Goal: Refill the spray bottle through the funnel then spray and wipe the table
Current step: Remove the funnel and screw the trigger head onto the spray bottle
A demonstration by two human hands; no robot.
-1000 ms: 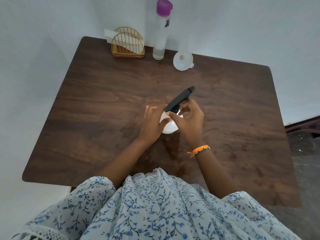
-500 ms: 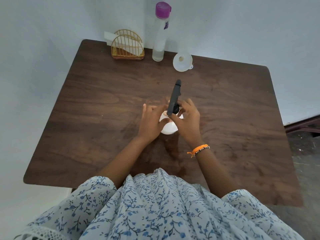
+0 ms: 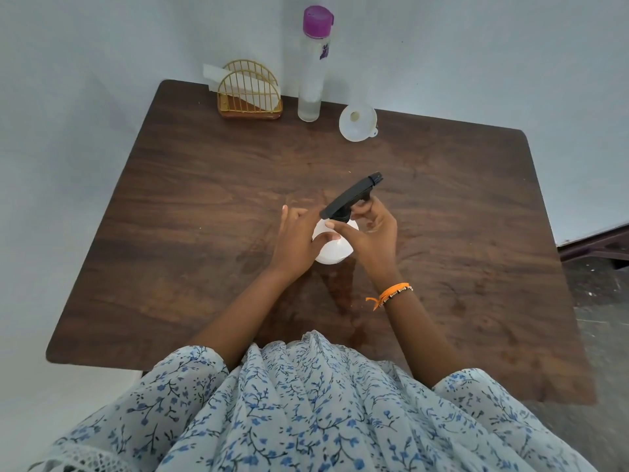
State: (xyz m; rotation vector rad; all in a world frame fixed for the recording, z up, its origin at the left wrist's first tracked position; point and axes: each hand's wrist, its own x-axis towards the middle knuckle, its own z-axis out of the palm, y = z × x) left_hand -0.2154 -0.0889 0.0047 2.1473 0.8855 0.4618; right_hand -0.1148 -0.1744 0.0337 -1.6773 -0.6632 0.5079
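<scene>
White plastic spray bottle [image 3: 332,245] steadied by our left grip [image 3: 299,238]; right grip [image 3: 372,233] clasps its black trigger head [image 3: 350,197]. Beyond them, the white funnel [image 3: 357,122] waits unused; refilling, spraying, wiping apparently remain.

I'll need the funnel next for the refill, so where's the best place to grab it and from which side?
Take the funnel by its wide rim, coming from above. It sits mouth-up at the far edge of the table, so the rim is fully exposed; the spout is underneath and out of reach. The small tab on its near right is another hold. Approach from the right, away from the tall bottle on its left.
</scene>
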